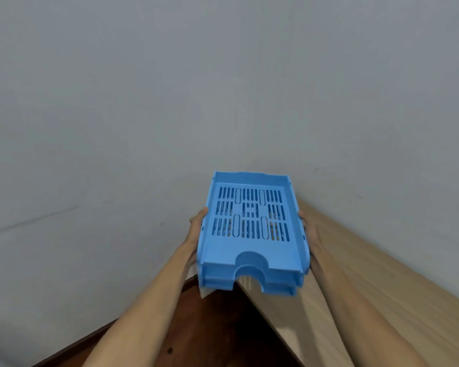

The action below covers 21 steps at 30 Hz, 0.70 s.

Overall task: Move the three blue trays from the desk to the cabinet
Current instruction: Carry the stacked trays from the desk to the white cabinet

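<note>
A stack of blue trays (252, 234) (nested, slotted bases, exact count unclear) is held in the air between two bare hands. The left hand (195, 234) clasps the stack's left wall; the right hand (309, 234) clasps its right wall. Below it lies a pale wooden cabinet top (368, 282) against a grey wall (170, 88).

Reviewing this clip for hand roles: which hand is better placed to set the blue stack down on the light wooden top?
Right hand, marginally: it grips the blue tray stack on the side over the light wooden top; the left hand is beyond its edge.
</note>
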{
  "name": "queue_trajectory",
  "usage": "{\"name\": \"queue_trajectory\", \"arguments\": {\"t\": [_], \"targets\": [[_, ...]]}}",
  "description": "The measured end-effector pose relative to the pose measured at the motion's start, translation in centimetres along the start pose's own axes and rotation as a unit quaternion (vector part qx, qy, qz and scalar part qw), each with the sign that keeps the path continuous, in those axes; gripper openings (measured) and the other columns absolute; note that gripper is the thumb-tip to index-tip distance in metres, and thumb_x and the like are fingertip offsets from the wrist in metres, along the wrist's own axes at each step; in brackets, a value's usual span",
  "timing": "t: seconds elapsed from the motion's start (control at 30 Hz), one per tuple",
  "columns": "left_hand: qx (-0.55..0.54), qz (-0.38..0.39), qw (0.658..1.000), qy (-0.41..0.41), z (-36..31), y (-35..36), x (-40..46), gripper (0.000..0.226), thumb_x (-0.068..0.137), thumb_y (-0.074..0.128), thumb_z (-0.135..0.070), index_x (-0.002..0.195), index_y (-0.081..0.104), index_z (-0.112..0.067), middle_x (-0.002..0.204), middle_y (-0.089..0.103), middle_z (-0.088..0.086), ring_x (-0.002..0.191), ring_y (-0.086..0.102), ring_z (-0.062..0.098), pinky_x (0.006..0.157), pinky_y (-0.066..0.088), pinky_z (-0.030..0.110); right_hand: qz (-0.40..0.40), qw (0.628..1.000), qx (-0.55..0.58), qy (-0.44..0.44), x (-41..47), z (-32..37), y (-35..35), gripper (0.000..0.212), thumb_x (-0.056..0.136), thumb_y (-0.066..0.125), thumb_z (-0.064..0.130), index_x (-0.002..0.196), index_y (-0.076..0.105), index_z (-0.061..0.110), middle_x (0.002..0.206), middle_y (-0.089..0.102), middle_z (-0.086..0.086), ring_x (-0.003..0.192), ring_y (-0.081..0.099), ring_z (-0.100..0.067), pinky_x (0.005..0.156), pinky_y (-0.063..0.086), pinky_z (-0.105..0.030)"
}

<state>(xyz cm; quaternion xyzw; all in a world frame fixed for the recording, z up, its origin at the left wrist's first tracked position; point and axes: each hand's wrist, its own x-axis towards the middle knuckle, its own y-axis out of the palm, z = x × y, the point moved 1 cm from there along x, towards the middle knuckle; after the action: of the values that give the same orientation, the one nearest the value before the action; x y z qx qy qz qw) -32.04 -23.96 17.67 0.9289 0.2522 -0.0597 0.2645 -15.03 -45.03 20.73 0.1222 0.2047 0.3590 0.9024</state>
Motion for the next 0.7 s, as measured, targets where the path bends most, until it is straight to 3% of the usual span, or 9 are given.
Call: {"name": "queue_trajectory", "arguments": {"t": [0.1,0.23,0.6,0.7], "targets": [[-0.018,-0.072,0.997,0.016,-1.2,-3.9,-3.9,0.056,0.089,0.049,-0.055,0.112,0.069,-0.007,0.094,0.071,0.019,0.079,0.067,0.034,0.073,0.055,0.042,0.037,0.998,0.032,0.026,1.0,-2.4,3.7,0.045,0.092,0.046,0.043,0.104,0.065,0.005,0.073,0.073,-0.012,0.058,0.069,-0.026,0.052,0.058,-0.033],[-0.050,-0.138,0.988,0.050,-1.9,-10.3,-10.0,0.055,0.091,0.047,-0.053,0.109,0.070,-0.007,0.091,0.072,0.019,0.074,0.068,0.033,0.068,0.056,0.039,0.124,0.990,0.007,0.070,0.3,-5.3,11.4,0.042,0.097,0.039,0.038,0.091,0.066,0.006,0.067,0.072,-0.010,0.052,0.067,-0.023,0.048,0.056,-0.028],[-0.091,-0.286,0.948,0.109,-2.8,-27.7,-31.6,0.053,0.090,0.051,-0.053,0.103,0.073,-0.007,0.092,0.071,0.020,0.077,0.066,0.033,0.075,0.054,0.043,0.262,0.955,-0.042,0.131,-6.4,-18.8,32.0,0.037,0.091,0.045,0.038,0.089,0.063,0.005,0.068,0.066,-0.011,0.051,0.063,-0.024,0.048,0.054,-0.030],[-0.088,-0.327,0.933,0.117,-3.1,-32.0,-38.3,0.056,0.087,0.055,-0.054,0.109,0.071,-0.005,0.094,0.070,0.020,0.077,0.066,0.034,0.074,0.054,0.042,0.306,0.940,-0.037,0.150,-9.6,-23.0,37.5,0.037,0.086,0.049,0.040,0.088,0.064,0.006,0.072,0.065,-0.012,0.054,0.063,-0.026,0.050,0.054,-0.033]]}}
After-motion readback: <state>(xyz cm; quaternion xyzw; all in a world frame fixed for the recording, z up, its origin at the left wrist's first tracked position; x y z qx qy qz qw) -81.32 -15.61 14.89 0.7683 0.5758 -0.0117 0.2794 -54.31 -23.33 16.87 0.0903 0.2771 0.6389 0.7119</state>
